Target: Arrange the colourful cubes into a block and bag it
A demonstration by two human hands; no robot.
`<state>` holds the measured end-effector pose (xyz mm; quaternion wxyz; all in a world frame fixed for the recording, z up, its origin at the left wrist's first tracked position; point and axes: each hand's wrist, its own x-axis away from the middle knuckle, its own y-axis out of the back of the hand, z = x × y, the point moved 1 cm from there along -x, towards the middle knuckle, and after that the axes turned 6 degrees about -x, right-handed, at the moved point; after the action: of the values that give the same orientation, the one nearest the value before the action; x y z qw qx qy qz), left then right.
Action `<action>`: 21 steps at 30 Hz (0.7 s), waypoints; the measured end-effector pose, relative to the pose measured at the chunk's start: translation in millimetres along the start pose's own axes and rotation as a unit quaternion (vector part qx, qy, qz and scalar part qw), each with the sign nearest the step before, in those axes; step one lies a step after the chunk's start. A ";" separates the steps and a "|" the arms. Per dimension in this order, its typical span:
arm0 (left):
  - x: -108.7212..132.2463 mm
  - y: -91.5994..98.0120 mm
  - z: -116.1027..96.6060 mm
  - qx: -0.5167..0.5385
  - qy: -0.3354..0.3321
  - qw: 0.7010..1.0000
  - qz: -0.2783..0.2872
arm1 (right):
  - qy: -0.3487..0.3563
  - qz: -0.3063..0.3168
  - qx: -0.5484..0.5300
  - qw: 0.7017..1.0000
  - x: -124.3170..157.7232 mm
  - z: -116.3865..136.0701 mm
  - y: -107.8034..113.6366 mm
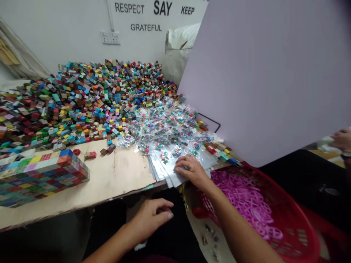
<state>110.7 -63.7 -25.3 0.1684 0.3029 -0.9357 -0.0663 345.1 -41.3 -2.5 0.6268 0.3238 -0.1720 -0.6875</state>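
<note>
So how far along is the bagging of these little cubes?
Done: a heap of bagged cubes lies on the table. In hand: the right hand rests on a stack of flat clear bags, while the left hand hangs empty below the table edge. Left: a much bigger heap of loose colored cubes still looks unbagged.

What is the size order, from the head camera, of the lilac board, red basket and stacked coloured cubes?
Largest first: the lilac board; then the red plastic basket and the stacked block of coloured cubes, which look close; the basket's nearness to the camera leaves their order unsure.
</note>
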 end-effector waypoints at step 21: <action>-78.8 20.8 -55.8 0.276 0.024 0.952 -0.130 | -0.065 -0.025 -0.059 0.996 -12.2 19.6 25.3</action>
<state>179.0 -1.7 9.9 0.0900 0.4579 -0.8658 0.1805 351.1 -36.7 30.9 0.6150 0.2455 -0.1634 -0.7313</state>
